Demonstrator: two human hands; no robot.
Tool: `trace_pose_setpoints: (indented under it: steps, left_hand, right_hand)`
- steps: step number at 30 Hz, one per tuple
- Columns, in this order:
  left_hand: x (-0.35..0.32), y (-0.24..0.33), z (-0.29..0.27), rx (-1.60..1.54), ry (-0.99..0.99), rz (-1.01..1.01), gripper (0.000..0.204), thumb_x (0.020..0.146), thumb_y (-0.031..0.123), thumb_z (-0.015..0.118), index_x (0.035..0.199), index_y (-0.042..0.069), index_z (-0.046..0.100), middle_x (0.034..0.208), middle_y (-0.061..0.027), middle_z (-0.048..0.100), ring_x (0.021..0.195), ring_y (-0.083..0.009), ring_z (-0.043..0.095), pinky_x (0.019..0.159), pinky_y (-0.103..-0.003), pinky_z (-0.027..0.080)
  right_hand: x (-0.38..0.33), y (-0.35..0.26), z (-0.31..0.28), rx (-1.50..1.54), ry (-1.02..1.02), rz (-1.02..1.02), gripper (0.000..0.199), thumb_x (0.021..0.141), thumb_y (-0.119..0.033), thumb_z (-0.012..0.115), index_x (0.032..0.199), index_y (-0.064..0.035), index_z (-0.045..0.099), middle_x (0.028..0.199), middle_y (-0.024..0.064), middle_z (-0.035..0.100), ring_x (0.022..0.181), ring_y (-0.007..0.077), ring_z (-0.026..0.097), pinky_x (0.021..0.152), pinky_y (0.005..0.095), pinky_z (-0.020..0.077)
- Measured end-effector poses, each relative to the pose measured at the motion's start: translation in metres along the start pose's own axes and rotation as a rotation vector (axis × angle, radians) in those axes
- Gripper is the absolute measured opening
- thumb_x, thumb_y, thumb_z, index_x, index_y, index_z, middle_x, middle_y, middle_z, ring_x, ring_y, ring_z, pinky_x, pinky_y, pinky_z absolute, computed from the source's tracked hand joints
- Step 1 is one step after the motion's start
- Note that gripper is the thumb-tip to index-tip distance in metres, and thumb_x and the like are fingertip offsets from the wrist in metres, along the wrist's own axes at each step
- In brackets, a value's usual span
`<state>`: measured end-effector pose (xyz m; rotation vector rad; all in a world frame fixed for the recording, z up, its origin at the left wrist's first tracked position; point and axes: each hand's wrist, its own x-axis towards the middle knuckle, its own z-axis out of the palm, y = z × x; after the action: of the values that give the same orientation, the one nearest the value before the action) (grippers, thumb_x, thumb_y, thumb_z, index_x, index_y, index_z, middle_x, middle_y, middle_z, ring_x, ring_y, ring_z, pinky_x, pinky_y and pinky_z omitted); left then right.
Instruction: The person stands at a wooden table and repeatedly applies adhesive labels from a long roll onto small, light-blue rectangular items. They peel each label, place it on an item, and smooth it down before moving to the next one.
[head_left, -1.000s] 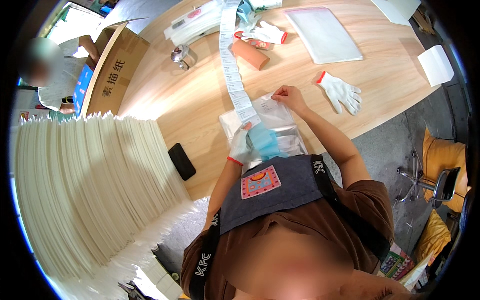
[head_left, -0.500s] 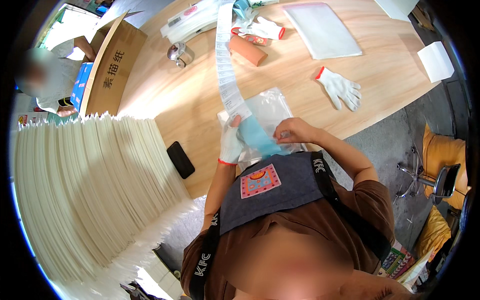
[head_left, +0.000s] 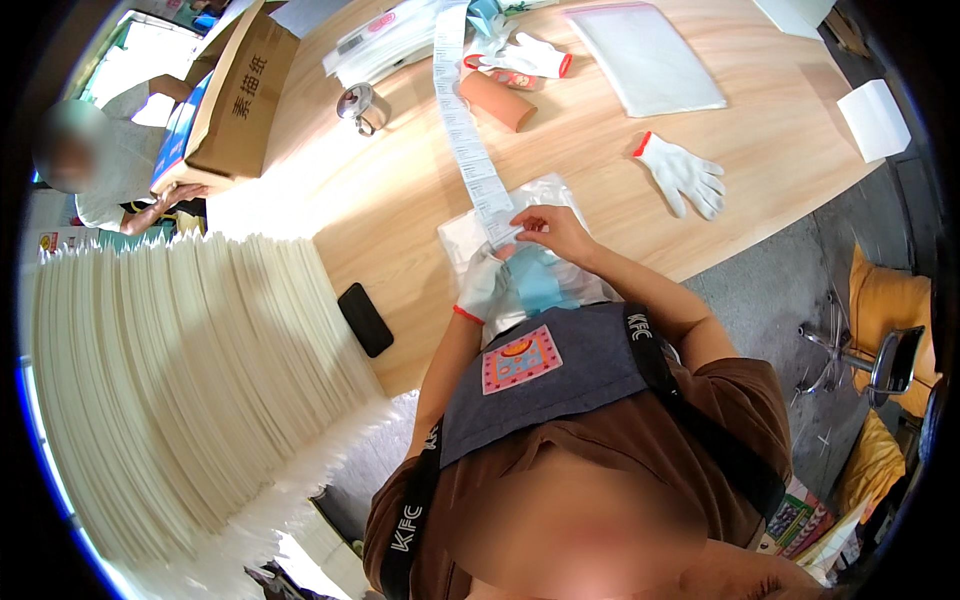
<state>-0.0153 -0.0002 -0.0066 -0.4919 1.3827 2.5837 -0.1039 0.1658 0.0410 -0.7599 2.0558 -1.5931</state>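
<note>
1. Pale wooden desk (head_left: 600,150) carries the work; at its near edge the bare right hand (head_left: 555,228) pinches the end of a long white paper strip (head_left: 465,130).
2. Just below that grip, the white-gloved left hand (head_left: 482,285) closes on a blue cloth-like piece (head_left: 540,280) over a clear plastic bag (head_left: 545,195).
3. Better to keep the strip taut and flat, I judge.
4. Farther out: a loose white glove (head_left: 685,175), a black phone (head_left: 365,318), a cardboard box (head_left: 245,95).

packing workshop | wood table (head_left: 400,190) | cardboard box (head_left: 240,95) | work gloves (head_left: 685,175) | stacked sheets (head_left: 190,390)
</note>
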Motion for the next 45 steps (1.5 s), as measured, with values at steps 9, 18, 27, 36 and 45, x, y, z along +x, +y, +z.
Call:
trace_pose_setpoints:
  steps: [9, 18, 27, 36, 45]
  left_hand:
    - [0.013, -0.010, -0.008, -0.116, 0.296, -0.116, 0.014, 0.086, 0.018, 0.055, 0.089, 0.005, 0.056, 0.065, -0.0004, 0.054, 0.047, -0.0100, 0.049, 0.040, -0.023, 0.038]
    - [-0.008, 0.018, 0.026, -0.199, 0.228, -0.110, 0.023, 0.088, 0.014, 0.050, 0.107, 0.000, 0.051, 0.096, -0.0103, 0.060, 0.085, -0.0214, 0.060, 0.075, -0.034, 0.051]
    - [-0.007, 0.016, 0.025, -0.192, 0.259, -0.113, 0.026, 0.087, 0.015, 0.053, 0.108, 0.000, 0.050, 0.095, -0.0102, 0.060, 0.082, -0.0216, 0.061, 0.072, -0.034, 0.052]
    - [-0.007, 0.013, 0.021, -0.149, 0.231, -0.107, 0.029, 0.087, 0.017, 0.054, 0.110, 0.002, 0.051, 0.096, -0.0073, 0.060, 0.085, -0.0192, 0.059, 0.075, -0.033, 0.050]
    - [-0.010, 0.016, 0.024, -0.154, 0.257, -0.113, 0.029, 0.086, 0.016, 0.055, 0.111, 0.002, 0.052, 0.097, -0.0067, 0.060, 0.085, -0.0188, 0.059, 0.075, -0.033, 0.050]
  right_hand:
    - [-0.015, -0.008, 0.008, -0.453, 0.140, -0.534, 0.010, 0.070, -0.012, 0.069, 0.079, -0.0079, 0.067, 0.076, 0.0043, 0.056, 0.070, 0.0186, 0.055, 0.061, 0.0277, 0.0457]
    - [0.024, 0.033, -0.043, 0.334, 0.057, 0.317, 0.014, 0.075, -0.015, 0.068, 0.078, -0.0020, 0.067, 0.072, 0.0019, 0.063, 0.062, 0.0073, 0.054, 0.058, 0.0222, 0.0430]
    - [0.044, 0.052, -0.043, -0.150, 0.238, 0.229, 0.017, 0.069, -0.019, 0.071, 0.078, -0.0034, 0.068, 0.065, 0.0046, 0.063, 0.058, 0.0107, 0.057, 0.055, 0.0242, 0.0447]
    - [0.034, 0.045, -0.036, -0.479, 0.376, 0.027, 0.012, 0.064, -0.016, 0.072, 0.074, -0.0119, 0.066, 0.089, 0.0064, 0.058, 0.073, 0.0212, 0.057, 0.067, 0.0316, 0.0463]
    - [0.019, 0.027, -0.037, -0.021, 0.327, 0.097, 0.030, 0.064, -0.010, 0.074, 0.092, -0.0099, 0.065, 0.087, 0.0070, 0.060, 0.069, 0.0157, 0.057, 0.064, 0.0285, 0.0481]
